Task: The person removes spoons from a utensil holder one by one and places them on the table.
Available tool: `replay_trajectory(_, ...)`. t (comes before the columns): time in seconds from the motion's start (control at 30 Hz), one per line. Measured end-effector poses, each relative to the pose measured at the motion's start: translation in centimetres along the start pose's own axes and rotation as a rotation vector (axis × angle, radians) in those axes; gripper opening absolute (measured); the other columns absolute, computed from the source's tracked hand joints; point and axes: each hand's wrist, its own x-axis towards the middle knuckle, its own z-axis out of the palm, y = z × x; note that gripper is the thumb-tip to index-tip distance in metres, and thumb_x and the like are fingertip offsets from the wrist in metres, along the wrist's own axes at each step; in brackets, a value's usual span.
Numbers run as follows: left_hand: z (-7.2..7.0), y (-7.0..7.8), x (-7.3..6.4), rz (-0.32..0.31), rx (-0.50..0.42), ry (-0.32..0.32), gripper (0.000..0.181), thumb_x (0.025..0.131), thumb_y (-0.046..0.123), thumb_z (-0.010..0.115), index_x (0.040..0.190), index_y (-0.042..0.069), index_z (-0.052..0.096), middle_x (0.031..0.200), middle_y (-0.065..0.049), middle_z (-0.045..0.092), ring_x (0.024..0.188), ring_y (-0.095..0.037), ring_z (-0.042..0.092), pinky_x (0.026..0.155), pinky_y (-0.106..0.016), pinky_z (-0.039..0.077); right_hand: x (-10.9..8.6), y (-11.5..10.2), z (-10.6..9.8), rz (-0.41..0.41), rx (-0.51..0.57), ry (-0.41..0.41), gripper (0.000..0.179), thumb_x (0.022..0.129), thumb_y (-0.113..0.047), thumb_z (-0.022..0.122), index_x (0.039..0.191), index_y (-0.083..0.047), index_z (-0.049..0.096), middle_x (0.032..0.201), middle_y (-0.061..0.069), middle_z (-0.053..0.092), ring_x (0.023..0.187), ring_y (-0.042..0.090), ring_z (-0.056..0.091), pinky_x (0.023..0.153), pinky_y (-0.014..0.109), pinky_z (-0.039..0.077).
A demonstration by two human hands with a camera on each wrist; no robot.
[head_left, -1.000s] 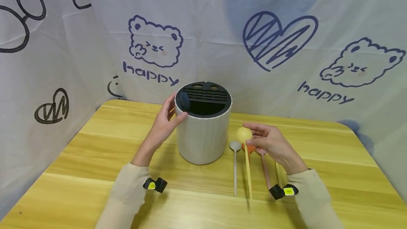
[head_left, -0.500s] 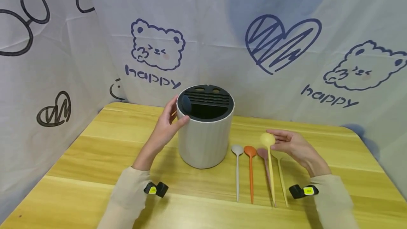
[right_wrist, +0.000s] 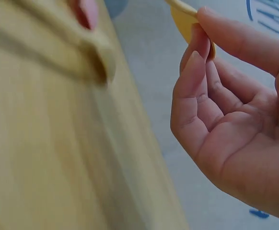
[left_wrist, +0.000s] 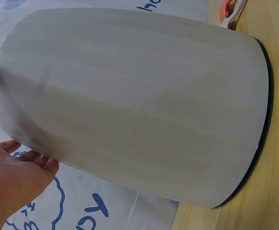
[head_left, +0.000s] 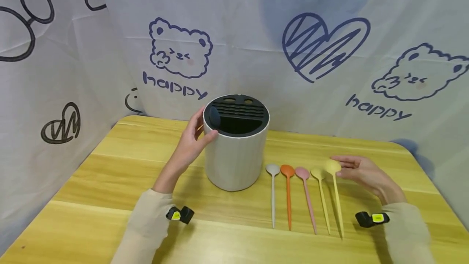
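A white ribbed utensil holder (head_left: 234,162) with a black slotted top stands upright on the table. My left hand (head_left: 188,146) grips its left side, thumb at the front rim and fingers behind. A dark blue spoon (head_left: 214,117) sits in the holder, its bowl showing at the left of the large opening. My right hand (head_left: 370,174) pinches a yellow spoon (head_left: 333,167) at its bowl, between thumb and fingers, with the handle pointing toward me. The held spoon is at the right end of a row: grey spoon (head_left: 272,169), orange spoon (head_left: 287,170), pink spoon (head_left: 302,173), paler yellow spoon (head_left: 318,173).
The wooden table (head_left: 121,166) ends at a rounded corner at the back right. White cloth (head_left: 249,68) printed with bears and hearts hangs behind it and at the left.
My right hand has carried the yellow spoon to the right, from over the orange spoon, past the pink and paler yellow ones, and lower. My left hand stays on the holder.
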Motion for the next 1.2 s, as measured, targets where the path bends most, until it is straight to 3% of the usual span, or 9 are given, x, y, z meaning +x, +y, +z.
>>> replay_trajectory(0.1,0.0,0.0,0.1,-0.003,0.0,0.0,0.077,0.092,0.034,0.063,0.154,0.012,0.022,0.156,-0.007,0.025,0.14,-0.024,0.028,0.114,-0.04,0.024,-0.4,0.7,-0.9,0.032,-0.001,-0.005,0.066,0.089,-0.006,0.068,0.141,0.014,0.033,0.119,-0.004,0.059,0.101,0.004,0.059,0.086,0.027,0.053)
replay_trajectory(0.3,0.0,0.0,0.0,0.005,-0.003,-0.001,0.079,0.092,0.037,0.063,0.154,0.011,0.022,0.156,-0.008,0.025,0.14,-0.025,0.028,0.114,-0.041,0.023,-0.4,1.7,-1.6,0.057,0.072,-0.021,0.053,0.087,0.001,0.068,0.135,0.007,0.048,0.106,-0.003,0.066,0.093,0.01,0.063,0.078,0.027,0.055)
replay_trajectory(0.57,0.0,0.1,0.0,0.02,-0.012,0.002,0.081,0.091,0.041,0.064,0.153,0.01,0.022,0.156,-0.009,0.025,0.14,-0.025,0.028,0.114,-0.041,0.023,0.1,1.9,-1.4,0.08,0.041,0.002,0.069,0.088,0.0,0.067,0.14,0.019,0.027,0.104,-0.003,0.064,0.083,0.008,0.061,0.07,0.025,0.055)
replay_trajectory(0.73,0.0,0.0,0.0,0.015,-0.015,0.001,0.081,0.091,0.041,0.064,0.153,0.01,0.022,0.156,-0.008,0.025,0.141,-0.024,0.027,0.115,-0.041,0.023,0.2,2.3,-1.2,0.111,0.06,0.043,0.067,0.088,0.0,0.067,0.139,0.02,0.029,0.104,-0.002,0.063,0.082,0.008,0.062,0.071,0.025,0.055)
replay_trajectory(0.87,-0.1,0.0,-0.1,0.008,-0.01,-0.001,0.081,0.091,0.04,0.064,0.153,0.01,0.022,0.156,-0.008,0.025,0.141,-0.024,0.027,0.115,-0.041,0.022,0.3,2.6,-0.9,0.148,0.019,0.062,0.065,0.089,-0.004,0.068,0.139,0.018,0.033,0.107,0.002,0.061,0.088,0.009,0.062,0.078,0.028,0.055)
replay_trajectory(1.2,0.0,-0.1,0.0,0.004,0.0,0.0,0.078,0.092,0.036,0.063,0.153,0.011,0.023,0.155,-0.007,0.027,0.14,-0.023,0.028,0.115,-0.041,0.023,0.4,2.9,-0.4,0.158,-0.109,0.068,0.063,0.089,-0.008,0.069,0.138,0.017,0.037,0.117,0.013,0.06,0.091,0.007,0.059,0.077,0.026,0.054)
